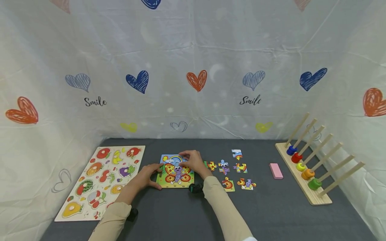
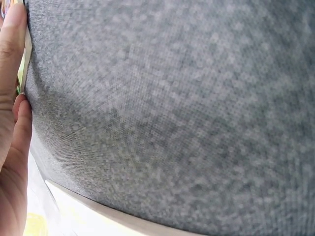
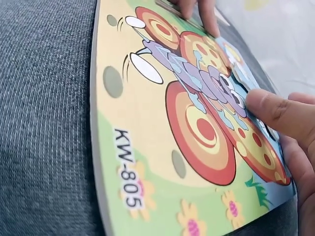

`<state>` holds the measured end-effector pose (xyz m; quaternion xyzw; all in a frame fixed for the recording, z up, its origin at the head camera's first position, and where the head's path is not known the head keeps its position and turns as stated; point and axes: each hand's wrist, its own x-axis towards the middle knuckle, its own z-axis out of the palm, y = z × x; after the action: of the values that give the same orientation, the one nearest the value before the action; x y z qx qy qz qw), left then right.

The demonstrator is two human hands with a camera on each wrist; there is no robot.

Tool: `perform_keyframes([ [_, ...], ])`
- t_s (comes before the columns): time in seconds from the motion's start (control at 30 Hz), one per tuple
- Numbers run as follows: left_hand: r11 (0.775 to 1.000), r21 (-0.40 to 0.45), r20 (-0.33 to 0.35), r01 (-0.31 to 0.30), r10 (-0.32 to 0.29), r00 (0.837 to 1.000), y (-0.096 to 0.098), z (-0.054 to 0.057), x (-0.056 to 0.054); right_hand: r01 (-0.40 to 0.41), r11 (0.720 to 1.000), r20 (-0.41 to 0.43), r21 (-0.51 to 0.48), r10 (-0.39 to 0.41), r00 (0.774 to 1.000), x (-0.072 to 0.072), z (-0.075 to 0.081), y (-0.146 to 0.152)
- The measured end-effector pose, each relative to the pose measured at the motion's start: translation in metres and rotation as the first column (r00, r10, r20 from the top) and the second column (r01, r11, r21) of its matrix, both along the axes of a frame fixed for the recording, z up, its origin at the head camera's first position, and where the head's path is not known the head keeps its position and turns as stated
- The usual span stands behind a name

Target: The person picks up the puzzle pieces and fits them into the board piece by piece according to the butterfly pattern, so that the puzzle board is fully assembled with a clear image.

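Note:
The square butterfly puzzle board (image 1: 172, 185) lies on the dark table with its printed picture upward. My left hand (image 1: 144, 175) rests against its left side, thumb near the lower corner and fingertips at the upper part. The board's edge is just visible beside those fingers in the left wrist view. My right hand (image 1: 194, 162) reaches over the upper right of the board. Its thumb and fingers pinch a puzzle piece at the sky area above the butterfly's head, with the piece mostly hidden. In the right wrist view, the thumb (image 3: 268, 105) is right beside the butterfly's eyes.
Several loose puzzle pieces (image 1: 224, 166) lie right of the board. Farther right are a pink block (image 1: 276, 171) and a wooden peg rack (image 1: 321, 200) with coloured rings. A fruit puzzle board (image 1: 72, 197) lies at the left. A printed curtain (image 1: 169, 110) hangs behind the table.

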<state>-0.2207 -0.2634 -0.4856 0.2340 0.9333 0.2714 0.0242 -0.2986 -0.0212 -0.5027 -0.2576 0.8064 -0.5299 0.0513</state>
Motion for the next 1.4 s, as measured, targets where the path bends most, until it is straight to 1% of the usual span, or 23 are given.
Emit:
perform_keyframes([
  [0.07, 1.0, -0.002, 0.003, 0.002, -0.002, 1.0, 0.001, 0.0, 0.0, -0.002, 1.0, 0.015, -0.024, 0.002, 1.0, 0.0, -0.001, 0.001],
  [0.2, 1.0, 0.002, 0.008, -0.001, 0.001, 1.0, 0.002, -0.001, 0.001, 0.01, 0.998, 0.011, -0.061, -0.009, 1.0, 0.002, -0.002, 0.004],
  [0.33, 1.0, 0.001, 0.002, 0.003, -0.003, 1.0, 0.0, -0.001, 0.0, 0.06, 0.997, -0.071, -0.051, -0.063, 0.995, 0.005, -0.002, 0.007],
  [0.43, 1.0, -0.003, -0.029, 0.009, -0.009, 1.0, -0.002, -0.002, 0.0, 0.094, 0.995, -0.164, -0.018, -0.096, 0.982, 0.004, -0.003, 0.009],
  [0.47, 1.0, -0.001, -0.038, 0.009, -0.009, 0.999, -0.002, -0.002, 0.0, 0.099, 0.995, -0.181, -0.009, -0.099, 0.978, 0.004, -0.003, 0.009],
  [0.57, 1.0, -0.002, -0.066, 0.025, -0.025, 0.998, -0.003, -0.002, 0.0, 0.092, 0.996, -0.167, 0.017, -0.088, 0.982, 0.003, -0.004, 0.011],
  [0.7, 0.999, 0.008, -0.061, 0.037, -0.036, 0.997, -0.002, -0.002, 0.0, 0.073, 0.995, -0.115, 0.074, -0.064, 0.991, 0.003, -0.004, 0.013],
  [0.87, 0.999, -0.002, -0.064, 0.032, -0.032, 0.997, -0.002, -0.002, 0.0, 0.049, 0.989, -0.097, 0.14, -0.036, 0.995, 0.001, -0.002, 0.013],
  [1.0, 0.999, -0.008, -0.073, 0.038, -0.038, 0.997, -0.003, -0.003, 0.0, 0.026, 0.986, -0.078, 0.163, -0.013, 0.997, 0.001, 0.0, 0.012],
  [1.13, 0.999, -0.014, -0.103, 0.049, -0.05, 0.993, -0.003, -0.004, -0.001, 0.019, 0.986, -0.067, 0.163, -0.008, 0.998, 0.0, 0.002, 0.011],
  [1.3, 0.999, -0.002, -0.106, 0.054, -0.054, 0.993, -0.002, -0.005, 0.0, 0.019, 0.986, -0.102, 0.164, -0.003, 0.995, 0.0, 0.0, 0.009],
  [1.4, 0.999, 0.011, -0.084, 0.043, -0.042, 0.996, -0.002, -0.004, 0.0, 0.033, 0.986, -0.128, 0.162, -0.012, 0.992, 0.001, 0.0, 0.008],
])
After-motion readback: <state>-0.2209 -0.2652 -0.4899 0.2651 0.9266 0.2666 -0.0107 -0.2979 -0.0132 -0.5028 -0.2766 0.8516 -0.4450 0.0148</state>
